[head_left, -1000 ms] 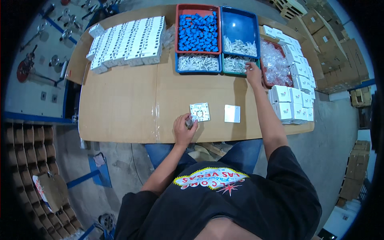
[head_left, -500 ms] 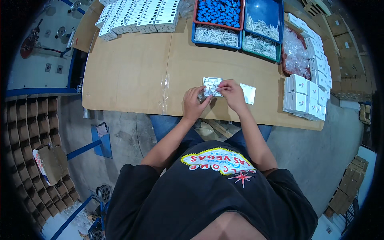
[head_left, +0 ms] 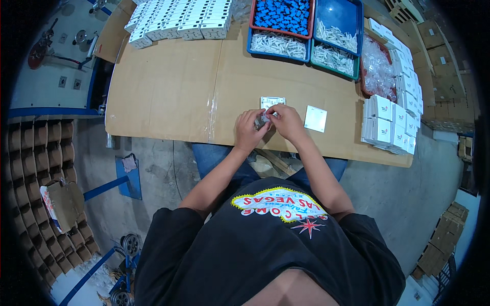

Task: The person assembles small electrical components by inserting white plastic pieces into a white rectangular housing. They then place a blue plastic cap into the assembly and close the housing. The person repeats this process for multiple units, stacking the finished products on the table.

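So we've got both hands together over the near part of the cardboard-covered table point(head_left: 163, 97), busy with a small clear packet point(head_left: 261, 121), or at least that's what it looks like, it's pretty tiny from up here. Our left hand point(head_left: 247, 131) has its fingers curled around the packet, gripping it from the left. Our right hand point(head_left: 289, 122) comes in from the other side with fingertips bunched right at it; whether they're pinching the packet itself or some little piece, we honestly can't tell.

For doing this bit well, we'd say let the left hand be the clamp and the right do the fiddly stuff. Hold the film lightly, since squashing it probably sticks the sides together. Small, slow fingertip moves beat yanking, because thin plastic can tear or spill whatever's inside. Also watch the knuckles: the white frame with cutouts point(head_left: 272, 101) sits just beyond our hands, partly hidden by the fingers, so it'd be easy to nudge. The plain white plate point(head_left: 315, 119) lies flat to the right, clear of our right hand, which gives us decent elbow room
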A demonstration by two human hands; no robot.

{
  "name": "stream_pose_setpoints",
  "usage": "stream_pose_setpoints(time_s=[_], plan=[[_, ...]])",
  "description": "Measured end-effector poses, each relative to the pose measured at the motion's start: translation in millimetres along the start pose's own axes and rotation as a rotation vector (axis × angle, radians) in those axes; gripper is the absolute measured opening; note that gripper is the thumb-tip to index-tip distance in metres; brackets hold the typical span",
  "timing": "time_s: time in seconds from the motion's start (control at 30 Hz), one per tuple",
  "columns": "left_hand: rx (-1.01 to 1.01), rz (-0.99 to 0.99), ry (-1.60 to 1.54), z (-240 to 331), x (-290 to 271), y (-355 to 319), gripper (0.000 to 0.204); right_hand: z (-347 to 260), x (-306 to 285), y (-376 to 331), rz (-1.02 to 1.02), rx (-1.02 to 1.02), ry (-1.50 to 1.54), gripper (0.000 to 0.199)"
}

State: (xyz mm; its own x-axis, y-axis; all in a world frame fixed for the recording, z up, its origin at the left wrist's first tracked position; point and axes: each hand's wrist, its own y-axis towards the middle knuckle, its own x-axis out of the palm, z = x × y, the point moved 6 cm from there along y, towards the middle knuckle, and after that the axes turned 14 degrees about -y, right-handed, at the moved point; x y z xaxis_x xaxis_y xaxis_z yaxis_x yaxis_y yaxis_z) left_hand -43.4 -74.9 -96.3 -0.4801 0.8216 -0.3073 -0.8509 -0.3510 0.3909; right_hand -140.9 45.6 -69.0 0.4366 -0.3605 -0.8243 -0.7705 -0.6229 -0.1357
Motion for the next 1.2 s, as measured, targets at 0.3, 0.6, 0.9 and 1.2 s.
stream_pose_setpoints(time_s=[0.3, 0.6, 0.9, 1.2], plan=[[-0.018, 0.026, -0.036, -0.6, -1.6, -0.5, 0.042, -10.0, -7.0, -10.0, 0.110, -0.166, 0.032, 0.025], [0.019, 0.052, -0.027, -1.5, -1.5, -1.2, 0.041, -8.3, 14.8, -4.5, -0.011, -0.163, 0.165, 0.038], [-0.009, 0.048, -0.022, -6.0, -1.9, -2.9, 0.042, -10.8, 14.3, -6.6, 0.010, -0.203, 0.046, 0.038], [-0.056, 0.037, -0.056, -14.1, 0.8, -5.2, 0.042, 0.2, 23.9, -4.0, -0.016, -0.172, 0.204, 0.042]])
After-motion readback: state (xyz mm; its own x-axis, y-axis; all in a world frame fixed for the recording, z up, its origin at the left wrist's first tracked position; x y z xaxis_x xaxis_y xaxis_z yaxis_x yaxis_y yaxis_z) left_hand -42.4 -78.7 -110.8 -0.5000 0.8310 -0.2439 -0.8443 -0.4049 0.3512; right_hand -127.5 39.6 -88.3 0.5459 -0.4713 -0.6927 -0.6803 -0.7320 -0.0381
